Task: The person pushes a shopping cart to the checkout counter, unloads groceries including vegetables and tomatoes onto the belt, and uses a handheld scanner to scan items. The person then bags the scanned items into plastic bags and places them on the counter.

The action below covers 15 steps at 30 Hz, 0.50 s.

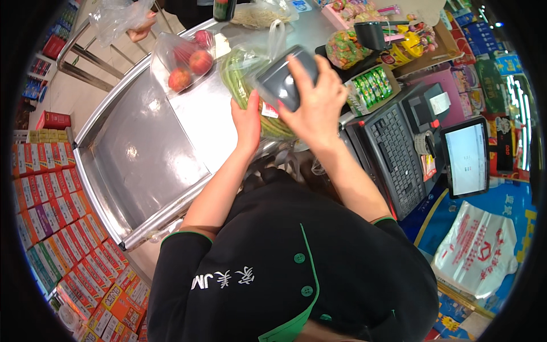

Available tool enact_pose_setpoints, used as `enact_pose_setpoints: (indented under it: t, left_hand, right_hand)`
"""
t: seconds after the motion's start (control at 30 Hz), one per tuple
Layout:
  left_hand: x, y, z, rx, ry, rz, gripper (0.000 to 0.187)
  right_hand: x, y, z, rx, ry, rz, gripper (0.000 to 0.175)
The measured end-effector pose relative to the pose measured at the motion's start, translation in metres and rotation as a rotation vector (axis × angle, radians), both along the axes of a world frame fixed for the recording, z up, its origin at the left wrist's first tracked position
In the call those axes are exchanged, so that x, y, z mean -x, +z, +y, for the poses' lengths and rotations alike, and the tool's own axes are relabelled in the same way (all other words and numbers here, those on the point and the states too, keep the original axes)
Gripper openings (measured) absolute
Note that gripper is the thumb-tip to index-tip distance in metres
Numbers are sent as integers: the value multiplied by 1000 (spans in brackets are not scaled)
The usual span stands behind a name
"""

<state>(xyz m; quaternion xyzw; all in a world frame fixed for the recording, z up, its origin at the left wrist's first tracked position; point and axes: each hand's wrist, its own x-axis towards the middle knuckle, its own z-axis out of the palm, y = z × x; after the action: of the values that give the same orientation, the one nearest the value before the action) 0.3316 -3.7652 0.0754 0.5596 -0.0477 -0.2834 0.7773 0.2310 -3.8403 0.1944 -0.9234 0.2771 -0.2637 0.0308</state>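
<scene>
My right hand (318, 100) is closed around a dark grey handheld scanner (280, 81), slightly blurred, with its broad head over a clear plastic bag of long green vegetables (239, 81), perhaps long beans. Under the scanner a white and red label (269, 110) shows on that bag. My left hand (248, 122) grips the bag's near left side, thumb up along it; the fingers are mostly hidden. To the left, a thin clear bag of red apples (190, 68) rests on the metal checkout counter (141, 141).
Behind lies a bag of pale noodle-like strands (263, 17). Another person's hand (143, 28) holds a plastic bag at the rail (81, 72). On my right stand a keyboard (395, 156), a screen (466, 158), a box of green packets (372, 87) and white carrier bags (478, 252).
</scene>
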Motion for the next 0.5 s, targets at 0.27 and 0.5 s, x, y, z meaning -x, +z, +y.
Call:
enact_pose_setpoints:
  t: [0.27, 0.5]
  left_hand:
    - [-33, -20, 77, 3, 113, 124, 33]
    - [-90, -18, 207, -141, 159, 292, 30]
  right_hand:
    - [-8, -13, 33, -345, 85, -57, 83]
    - [-15, -18, 31, -541, 118, -27, 85]
